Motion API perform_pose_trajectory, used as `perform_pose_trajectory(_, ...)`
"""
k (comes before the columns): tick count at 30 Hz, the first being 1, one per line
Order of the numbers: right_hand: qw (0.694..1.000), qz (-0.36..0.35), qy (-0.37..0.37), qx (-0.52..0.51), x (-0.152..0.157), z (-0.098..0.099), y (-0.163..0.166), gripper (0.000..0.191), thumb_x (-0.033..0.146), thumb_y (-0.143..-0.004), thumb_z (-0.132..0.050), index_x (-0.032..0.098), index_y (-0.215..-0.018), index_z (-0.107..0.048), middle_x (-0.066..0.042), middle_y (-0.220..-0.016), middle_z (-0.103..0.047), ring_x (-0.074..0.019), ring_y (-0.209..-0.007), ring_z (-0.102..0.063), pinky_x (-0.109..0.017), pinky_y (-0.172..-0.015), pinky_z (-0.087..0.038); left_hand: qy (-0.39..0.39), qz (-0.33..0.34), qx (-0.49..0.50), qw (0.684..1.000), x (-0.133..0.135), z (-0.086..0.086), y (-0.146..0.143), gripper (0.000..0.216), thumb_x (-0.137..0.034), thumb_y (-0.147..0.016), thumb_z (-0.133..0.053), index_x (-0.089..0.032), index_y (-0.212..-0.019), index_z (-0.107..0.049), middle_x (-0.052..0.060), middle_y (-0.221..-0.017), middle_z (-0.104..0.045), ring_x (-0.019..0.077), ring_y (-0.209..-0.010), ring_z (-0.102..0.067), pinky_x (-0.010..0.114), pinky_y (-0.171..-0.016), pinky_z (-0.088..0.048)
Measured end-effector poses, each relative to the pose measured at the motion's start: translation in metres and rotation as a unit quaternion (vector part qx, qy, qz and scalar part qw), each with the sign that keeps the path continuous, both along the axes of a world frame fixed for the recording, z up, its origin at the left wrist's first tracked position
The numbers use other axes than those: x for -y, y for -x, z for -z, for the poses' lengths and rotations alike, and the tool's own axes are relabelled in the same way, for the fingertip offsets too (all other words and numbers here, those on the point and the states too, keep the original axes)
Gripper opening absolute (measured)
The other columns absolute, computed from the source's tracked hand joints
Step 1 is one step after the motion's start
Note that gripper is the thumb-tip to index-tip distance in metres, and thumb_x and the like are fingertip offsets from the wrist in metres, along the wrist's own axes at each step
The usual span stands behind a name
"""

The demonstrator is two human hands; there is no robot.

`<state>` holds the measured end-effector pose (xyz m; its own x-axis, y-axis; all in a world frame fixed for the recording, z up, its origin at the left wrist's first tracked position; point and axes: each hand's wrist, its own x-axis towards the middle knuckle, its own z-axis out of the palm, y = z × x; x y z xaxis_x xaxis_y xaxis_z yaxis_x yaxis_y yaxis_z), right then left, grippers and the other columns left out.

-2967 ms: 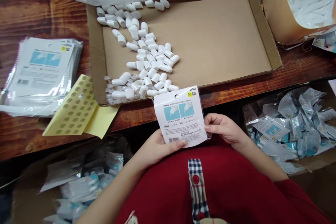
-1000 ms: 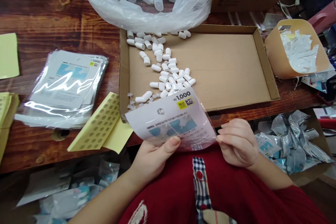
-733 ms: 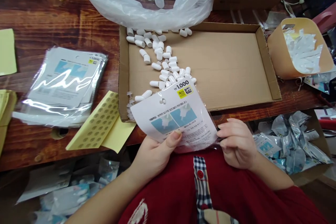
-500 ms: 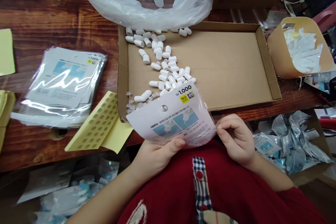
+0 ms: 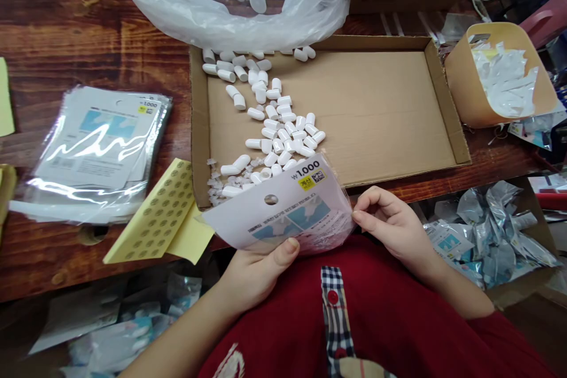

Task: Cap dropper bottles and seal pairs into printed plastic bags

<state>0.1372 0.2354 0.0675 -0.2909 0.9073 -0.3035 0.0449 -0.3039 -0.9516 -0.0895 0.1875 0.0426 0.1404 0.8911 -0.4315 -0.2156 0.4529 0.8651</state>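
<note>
A clear plastic packet with a printed card (image 5: 283, 204) is tilted in front of my chest, its price print and hang hole towards the top. My left hand (image 5: 261, 269) grips its lower edge, with the thumb lying over the front and the other fingers hidden behind. At the packet's right edge, my right hand (image 5: 390, 227) has thumb and forefinger pinched together on the plastic. Just beyond the packet, many white caps (image 5: 287, 130) lie loose in a shallow cardboard tray (image 5: 381, 112). Small translucent plugs (image 5: 215, 183) are scattered in the tray's near left corner.
A plastic bag (image 5: 230, 29) of white bottles overhangs the tray's far side. On the left are stacked packets (image 5: 101, 153) and a yellow sticker sheet (image 5: 155, 212). A beige bin (image 5: 460, 77) stands right. Filled packets (image 5: 491, 236) lie in a box below the table's right edge.
The view has shifted slightly, and the packet leans back a little more, uncovering more caps and plugs behind it. Both hands keep nearly the same hold.
</note>
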Motion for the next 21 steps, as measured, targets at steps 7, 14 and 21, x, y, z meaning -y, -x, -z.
perform_pose_trajectory(7,0.982,-0.023,0.145,-0.121,-0.009,0.001,-0.001,0.019,0.025,-0.069,-0.080,0.016,-0.079,-0.066,0.002,-0.074,-0.062,-0.0047,-0.058,-0.054,-0.018,-0.057,-0.048,0.075,-0.053,0.120,0.988,-0.005,-0.003,-0.006,0.049,-0.049,-0.077,-0.069,-0.021,-0.116,-0.068,0.010,-0.117,-0.071,0.0330,-0.124,-0.054,0.043,-0.110,-0.039)
perform_pose_trajectory(14,0.939,-0.121,0.248,-0.204,-0.007,0.012,-0.008,0.025,0.027,-0.064,-0.083,0.014,-0.067,-0.062,0.003,-0.061,-0.064,-0.0051,-0.051,-0.054,-0.016,-0.049,-0.042,0.148,0.038,0.243,0.958,-0.019,-0.019,-0.011,0.056,-0.025,-0.060,-0.086,-0.018,-0.113,-0.068,0.014,-0.112,-0.072,0.0387,-0.112,-0.062,0.052,-0.100,-0.047)
perform_pose_trajectory(21,0.931,-0.117,0.234,-0.254,-0.002,0.015,-0.006,0.030,0.035,-0.068,-0.079,0.015,-0.071,-0.057,0.002,-0.065,-0.064,-0.0072,-0.055,-0.056,-0.020,-0.055,-0.047,0.179,0.042,0.276,0.943,-0.020,-0.019,-0.006,0.045,-0.013,-0.068,-0.078,-0.015,-0.111,-0.067,0.015,-0.114,-0.072,0.0361,-0.113,-0.062,0.051,-0.100,-0.047)
